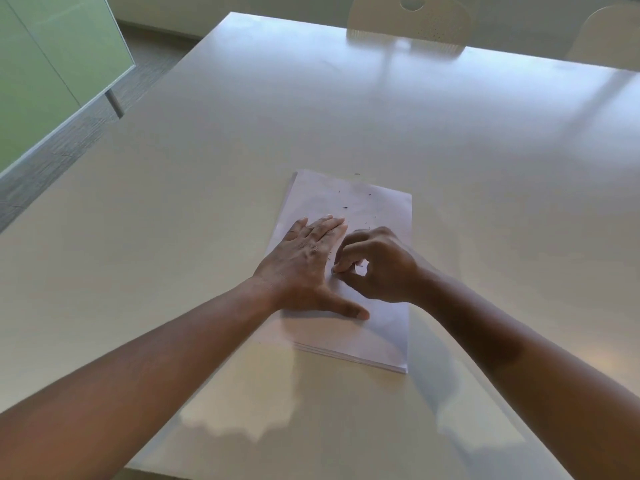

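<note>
A stack of white paper lies flat on the white table, near its middle. Small dark specks are scattered over the top sheet's far half. My left hand lies flat on the paper's left side, fingers straight and thumb spread out. Just to its right, my right hand hovers over the sheet with fingers curled, thumb and forefinger pinching together at the paper's surface. What sits between those fingertips is too small to tell.
Two pale chairs stand at the table's far edge. A frosted green glass partition on a metal post runs along the left, over grey carpet. The table's near edge is at the bottom.
</note>
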`<state>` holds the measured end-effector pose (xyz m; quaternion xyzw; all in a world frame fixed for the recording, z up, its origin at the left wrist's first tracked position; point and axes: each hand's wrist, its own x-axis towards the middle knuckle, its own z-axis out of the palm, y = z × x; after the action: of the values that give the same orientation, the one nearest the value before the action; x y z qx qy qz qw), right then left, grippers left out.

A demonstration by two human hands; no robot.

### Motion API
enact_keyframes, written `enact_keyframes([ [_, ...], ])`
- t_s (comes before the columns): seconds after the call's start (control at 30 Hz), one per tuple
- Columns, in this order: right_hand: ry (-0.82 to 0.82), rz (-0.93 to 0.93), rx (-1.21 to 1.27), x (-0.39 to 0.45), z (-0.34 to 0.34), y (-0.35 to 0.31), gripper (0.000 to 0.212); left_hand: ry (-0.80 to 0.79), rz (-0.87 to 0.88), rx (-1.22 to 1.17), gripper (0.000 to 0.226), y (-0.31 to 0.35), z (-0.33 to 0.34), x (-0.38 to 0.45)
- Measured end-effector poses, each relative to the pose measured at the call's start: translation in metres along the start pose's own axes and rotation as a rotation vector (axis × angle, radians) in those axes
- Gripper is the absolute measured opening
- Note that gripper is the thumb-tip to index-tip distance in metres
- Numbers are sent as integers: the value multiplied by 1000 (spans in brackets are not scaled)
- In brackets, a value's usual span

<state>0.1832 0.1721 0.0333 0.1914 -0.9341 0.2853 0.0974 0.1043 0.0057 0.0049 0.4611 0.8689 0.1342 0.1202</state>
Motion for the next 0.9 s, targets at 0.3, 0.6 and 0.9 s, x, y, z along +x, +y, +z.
enact_keyframes([
  [0.3, 58, -26, 26, 4, 2, 9, 13, -6, -3, -13, 154, 1, -1, 0],
  [0.6, 65, -29, 49, 3, 3, 13, 11, -4, -7, -12, 152, 2, -1, 0],
  [0.9, 77, -25, 5, 5, 3, 16, 12, -9, -10, -9, 153, 1, 0, 0],
])
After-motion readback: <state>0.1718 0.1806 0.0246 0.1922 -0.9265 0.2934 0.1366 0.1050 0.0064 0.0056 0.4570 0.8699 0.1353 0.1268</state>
